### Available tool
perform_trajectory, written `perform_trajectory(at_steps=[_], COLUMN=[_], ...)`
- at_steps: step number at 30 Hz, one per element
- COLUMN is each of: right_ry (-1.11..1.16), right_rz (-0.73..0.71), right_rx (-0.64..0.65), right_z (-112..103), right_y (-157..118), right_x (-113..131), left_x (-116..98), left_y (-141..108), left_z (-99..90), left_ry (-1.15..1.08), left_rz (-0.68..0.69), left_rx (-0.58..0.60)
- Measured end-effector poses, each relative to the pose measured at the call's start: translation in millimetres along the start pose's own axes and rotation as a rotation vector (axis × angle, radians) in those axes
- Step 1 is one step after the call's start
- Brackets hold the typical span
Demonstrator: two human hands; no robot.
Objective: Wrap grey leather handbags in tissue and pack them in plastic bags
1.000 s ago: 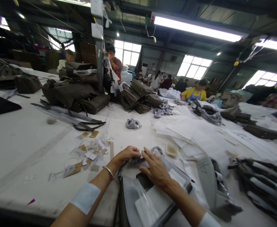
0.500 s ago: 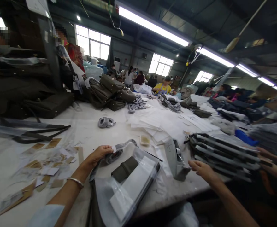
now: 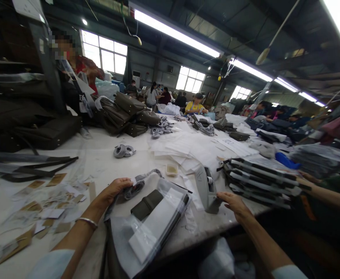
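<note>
My left hand [image 3: 120,186] is closed on a coiled grey strap [image 3: 135,190] wrapped at one spot with a white band. Under it lies a dark olive bag [image 3: 114,252] covered with clear plastic, with an olive flap or strap piece [image 3: 147,204] and a white padded strip [image 3: 155,228] on top. To the right stands a grey tape dispenser [image 3: 202,188] with an X marked on its side. My right hand [image 3: 232,203] has its fingers pinched at the dispenser's front end; whatever is between the fingertips is too small to tell.
Paper tags [image 3: 54,213] are scattered at left. A small clear dish [image 3: 171,169], grey strap coils [image 3: 124,151] and white sheets [image 3: 178,149] lie beyond. Wrapped dark pieces [image 3: 257,180] are stacked at right, near another person's arm [image 3: 323,193]. Olive bags [image 3: 126,114] are piled behind.
My right hand has come left to the front end of the tape dispenser. My left hand keeps hold of the strap coil. The whole view has shifted slightly.
</note>
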State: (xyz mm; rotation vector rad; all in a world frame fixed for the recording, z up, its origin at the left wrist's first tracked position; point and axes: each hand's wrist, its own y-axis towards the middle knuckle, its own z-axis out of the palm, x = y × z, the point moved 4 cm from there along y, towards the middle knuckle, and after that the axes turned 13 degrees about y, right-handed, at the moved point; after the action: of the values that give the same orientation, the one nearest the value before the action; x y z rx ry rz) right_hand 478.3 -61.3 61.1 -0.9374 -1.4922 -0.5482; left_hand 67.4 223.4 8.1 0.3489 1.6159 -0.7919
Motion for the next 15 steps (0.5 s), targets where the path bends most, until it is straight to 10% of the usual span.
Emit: perform_trajectory(at_steps=[7, 15], right_ry=[0.183, 0.339], right_rz=[-0.2, 0.024], right_rx=[-0.161, -0.089], right_z=[-6.6, -5.0], right_y=[-15.6, -32.9], right_x=[4.1, -58.2], left_x=[1.6, 1.5], left_y=[2.1, 1.0], left_z=[-0.5, -1.6], left_ry=[0.015, -0.003], left_rz=[0.031, 0.018], left_rx=[0.004, -0.003])
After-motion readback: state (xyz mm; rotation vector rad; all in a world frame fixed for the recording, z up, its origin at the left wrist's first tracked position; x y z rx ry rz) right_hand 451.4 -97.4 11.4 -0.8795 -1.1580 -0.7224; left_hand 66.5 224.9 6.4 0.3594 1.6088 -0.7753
